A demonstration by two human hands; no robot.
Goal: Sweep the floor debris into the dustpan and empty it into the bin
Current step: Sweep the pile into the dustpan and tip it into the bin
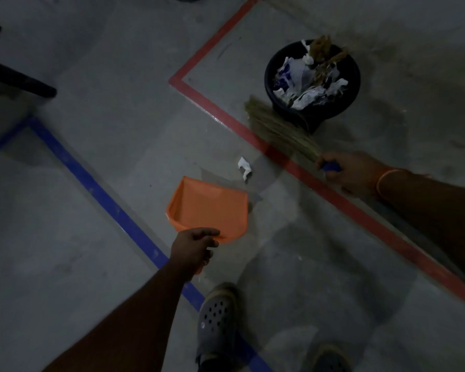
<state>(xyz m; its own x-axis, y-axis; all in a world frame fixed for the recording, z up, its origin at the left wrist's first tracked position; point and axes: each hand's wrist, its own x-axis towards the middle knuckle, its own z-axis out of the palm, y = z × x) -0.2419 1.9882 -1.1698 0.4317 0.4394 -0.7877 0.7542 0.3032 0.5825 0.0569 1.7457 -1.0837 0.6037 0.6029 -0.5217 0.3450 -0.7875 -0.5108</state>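
Note:
My left hand [192,248] grips the handle of an orange dustpan [208,206], which looks empty and has its mouth facing up and to the right. A crumpled scrap of white paper [244,167] lies on the grey floor just beyond the pan's open edge. My right hand [346,171] grips the blue handle of a straw broom [277,130], whose bristles point up-left and sit beside the bin's base, blurred. A round black bin [269,76] stands beyond, filled with crumpled paper and dry plant bits.
A red tape line [341,194] runs diagonally across the floor and a blue tape line [100,194] crosses at left. A dark chair leg [22,81] is at far left. My feet in grey clogs [216,315] stand at the bottom.

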